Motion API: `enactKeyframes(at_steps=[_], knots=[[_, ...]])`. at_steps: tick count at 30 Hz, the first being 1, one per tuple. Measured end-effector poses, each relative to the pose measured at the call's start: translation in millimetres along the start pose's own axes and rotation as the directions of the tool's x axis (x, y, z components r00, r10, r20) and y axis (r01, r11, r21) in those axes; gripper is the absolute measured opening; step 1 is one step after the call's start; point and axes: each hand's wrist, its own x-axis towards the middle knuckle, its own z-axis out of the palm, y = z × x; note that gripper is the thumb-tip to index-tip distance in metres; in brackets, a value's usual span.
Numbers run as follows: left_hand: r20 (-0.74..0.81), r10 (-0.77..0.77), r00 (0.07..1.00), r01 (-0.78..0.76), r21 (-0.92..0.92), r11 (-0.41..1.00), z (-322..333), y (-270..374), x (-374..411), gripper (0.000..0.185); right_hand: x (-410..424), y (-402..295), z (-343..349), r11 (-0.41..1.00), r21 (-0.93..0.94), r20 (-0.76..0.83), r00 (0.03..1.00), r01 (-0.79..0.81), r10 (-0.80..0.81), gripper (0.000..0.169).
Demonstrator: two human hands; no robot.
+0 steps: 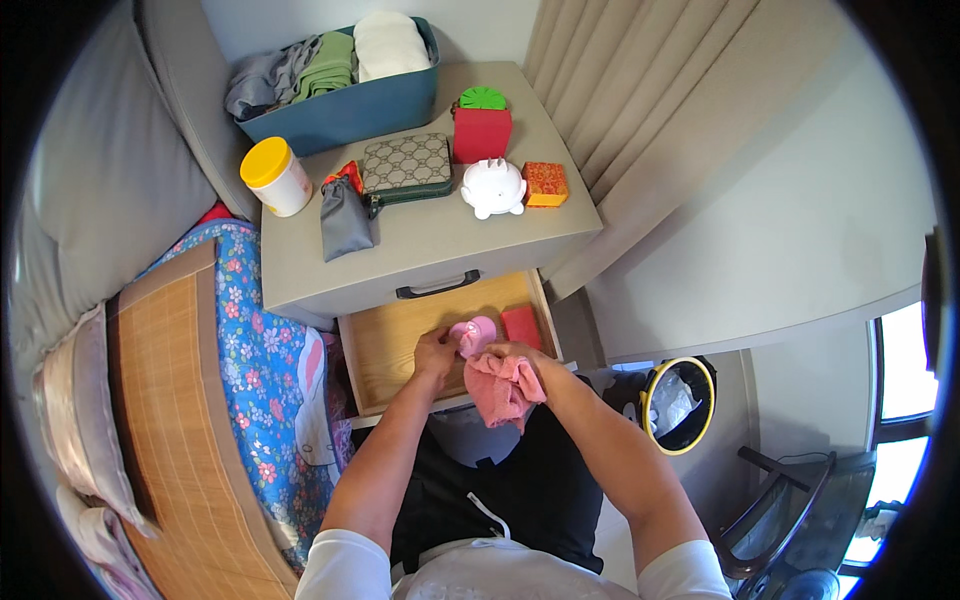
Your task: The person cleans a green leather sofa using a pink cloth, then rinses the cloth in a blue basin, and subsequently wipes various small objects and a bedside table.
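Observation:
Over the open wooden drawer (390, 345) of the nightstand, my left hand (436, 352) has its fingertips against the left side of a small pink object (474, 335), whose exact kind I cannot tell. A salmon-pink cloth (501, 390) hangs bunched from my right hand (525, 355), whose fingers reach to the lower edge of the pink object. Inside the drawer, at its right side, lies a red box (521, 326).
On the nightstand top (442, 232) stand a blue bin (352, 109) of folded cloths, a yellow-lidded jar (276, 176), a grey pouch (343, 221), a patterned wallet (409, 166), a white animal-shaped object (493, 187) and small boxes. A bed is left; a trash bin (679, 405) is right.

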Motion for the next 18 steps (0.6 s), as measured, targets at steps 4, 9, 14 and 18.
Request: enactKeyframes(at_steps=[4,9,14,18], knots=[[0.006,-0.063,0.998,0.063,0.021,0.998,1,17,-8,0.032,4,10,5,0.948,0.268,0.050,0.985,-0.170,0.162,0.020],[-0.003,-0.079,0.997,0.079,-0.003,0.997,-6,25,-21,0.033,-3,-32,1,0.982,0.175,-0.036,0.996,-0.076,0.084,0.022],[-0.076,0.034,0.997,-0.035,-0.018,0.999,-15,33,-37,0.032,17,-8,11,0.852,0.366,0.024,0.919,-0.374,0.393,0.020],[-0.164,0.043,0.985,-0.055,-0.072,0.996,-25,88,-86,0.037,8,-41,25,0.585,0.734,-0.019,0.851,-0.345,0.525,0.032]])
